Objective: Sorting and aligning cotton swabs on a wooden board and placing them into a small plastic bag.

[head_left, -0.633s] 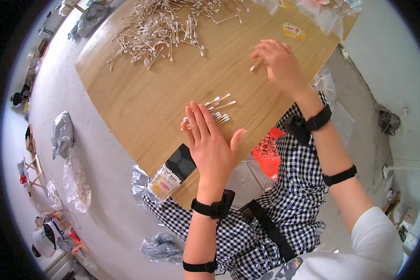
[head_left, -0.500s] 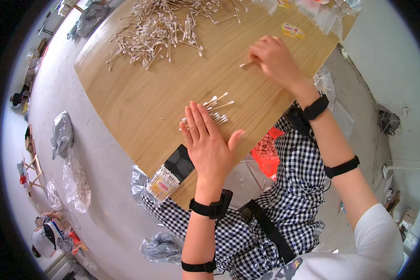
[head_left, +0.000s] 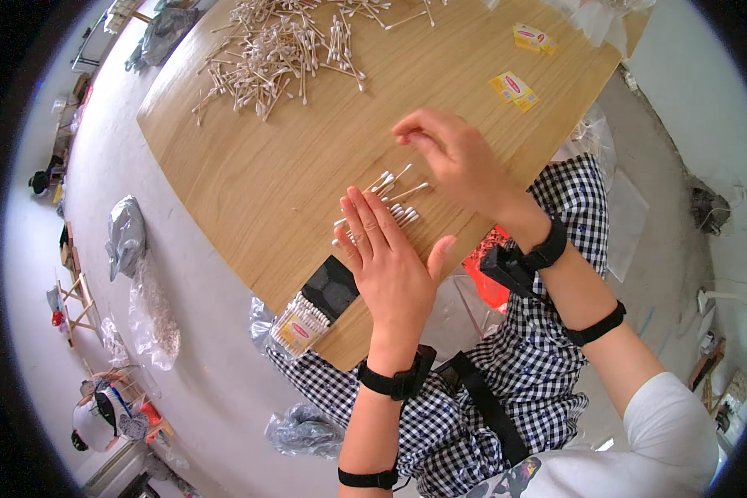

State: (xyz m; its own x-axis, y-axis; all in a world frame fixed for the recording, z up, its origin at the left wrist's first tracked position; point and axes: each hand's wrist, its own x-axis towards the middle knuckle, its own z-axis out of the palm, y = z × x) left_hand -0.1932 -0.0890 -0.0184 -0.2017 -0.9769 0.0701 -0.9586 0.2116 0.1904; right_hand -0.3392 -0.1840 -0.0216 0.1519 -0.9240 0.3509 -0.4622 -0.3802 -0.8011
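My left hand [head_left: 390, 274] lies flat, fingers stretched, over a small row of cotton swabs [head_left: 404, 213] near the table's front edge, partly covering them. My right hand [head_left: 465, 162] hovers just beyond and to the right of them. Its fingers bend toward the thumb and are blurred; no swab shows in them. Beside my left wrist, a clear pack of cotton swabs [head_left: 300, 324] with a yellow label sits at the table edge, against a black faceted block [head_left: 330, 288].
A large loose heap of swabs [head_left: 274, 62] covers the table's far left. Two yellow cards [head_left: 515, 90] lie at the right, near clear plastic bags [head_left: 598, 21]. A red bag [head_left: 485, 278] is below the table edge. Plastic bags [head_left: 153, 315] lie on the floor at left.
My right hand has swung left and nearer, toward the small row of swabs. The swab that stuck out of it no longer shows. A second yellow card is now visible. My left hand stays flat.
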